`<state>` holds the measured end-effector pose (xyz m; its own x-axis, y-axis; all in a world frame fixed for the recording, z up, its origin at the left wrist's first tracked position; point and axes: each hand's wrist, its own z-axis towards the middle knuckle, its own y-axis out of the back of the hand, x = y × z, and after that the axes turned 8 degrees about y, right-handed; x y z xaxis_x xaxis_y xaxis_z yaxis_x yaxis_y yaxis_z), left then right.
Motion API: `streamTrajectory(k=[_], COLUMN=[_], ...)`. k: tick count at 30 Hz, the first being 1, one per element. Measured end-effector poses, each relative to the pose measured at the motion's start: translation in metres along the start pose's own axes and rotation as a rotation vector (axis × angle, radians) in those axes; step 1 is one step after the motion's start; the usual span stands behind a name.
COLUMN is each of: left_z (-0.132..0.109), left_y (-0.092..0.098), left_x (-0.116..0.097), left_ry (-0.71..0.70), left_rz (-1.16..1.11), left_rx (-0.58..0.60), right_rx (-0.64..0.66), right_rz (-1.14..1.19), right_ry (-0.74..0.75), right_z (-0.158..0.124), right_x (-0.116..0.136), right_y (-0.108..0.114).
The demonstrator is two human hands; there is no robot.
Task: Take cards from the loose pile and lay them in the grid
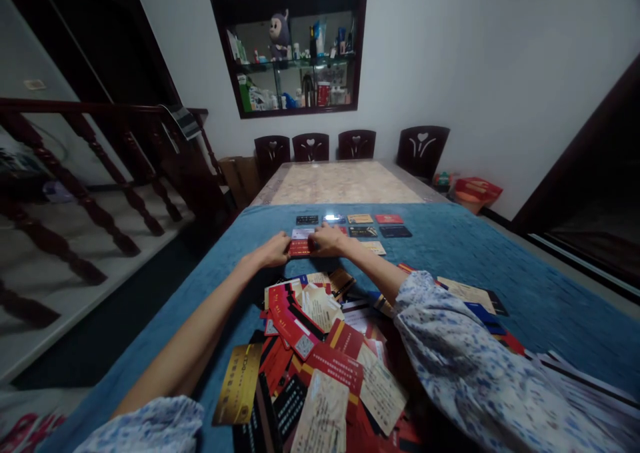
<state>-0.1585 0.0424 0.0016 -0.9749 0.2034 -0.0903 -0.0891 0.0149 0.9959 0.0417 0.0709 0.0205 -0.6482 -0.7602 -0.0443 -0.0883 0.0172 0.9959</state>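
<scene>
A red card (300, 248) lies on the blue cloth (235, 240), in the front row of several laid-out cards. My left hand (277, 250) grips its left edge, fingers bent inward. At its right end are the closed fingers of my right hand (327, 240), partly covering it. Just behind sits a pale card (303, 233). Other laid-out cards include a black card (307, 220), a tan card (360, 219), a second red card (389, 219) and a dark blue card (395, 231). Nearer me, below my wrists, a loose pile holds a gold card (237, 383) and red folded cards (290, 316).
Beyond the cloth the marble tabletop (345, 181) shows, with dark chairs (310, 148) behind it. More cards (473, 294) lie by my right sleeve. A wooden railing (90, 166) stands to the left, a red bag (475, 192) on the right.
</scene>
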Motion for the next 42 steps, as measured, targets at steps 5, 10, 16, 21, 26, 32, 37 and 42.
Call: streamTrajectory(k=[5,10,16,21,26,32,37,42], left_z=[0.002,0.003,0.008,0.011,0.011,0.012,0.012,0.008], left_y=[-0.003,-0.002,-0.002,-0.003,-0.002,-0.003,-0.006,-0.012], left_x=[-0.003,-0.005,-0.005,-0.005,-0.006,-0.009,-0.011,-0.009], left_ry=[0.028,0.039,0.046,0.063,0.067,0.101,0.117,0.112], left_rz=[0.030,0.050,0.064,0.061,0.032,0.057,0.069,0.018], left_rx=[0.015,0.042,0.066,0.068,0.087,0.094,0.114,0.066], right_rx=[0.025,0.048,0.101,0.117,0.122,0.132,0.128,0.090], right_rz=[0.006,0.007,-0.014,-0.016,0.013,0.025,0.023,0.025], right_ry=[0.001,0.011,0.009,-0.024,-0.055,-0.084,-0.094,-0.089], right_z=[0.001,0.004,0.011,0.017,0.020,0.018,0.017,0.013], right_x=[-0.001,-0.001,-0.001,0.000,0.002,0.008,0.014,0.016], right_y=[0.003,0.005,0.005,0.004,0.006,0.010,0.012,0.009])
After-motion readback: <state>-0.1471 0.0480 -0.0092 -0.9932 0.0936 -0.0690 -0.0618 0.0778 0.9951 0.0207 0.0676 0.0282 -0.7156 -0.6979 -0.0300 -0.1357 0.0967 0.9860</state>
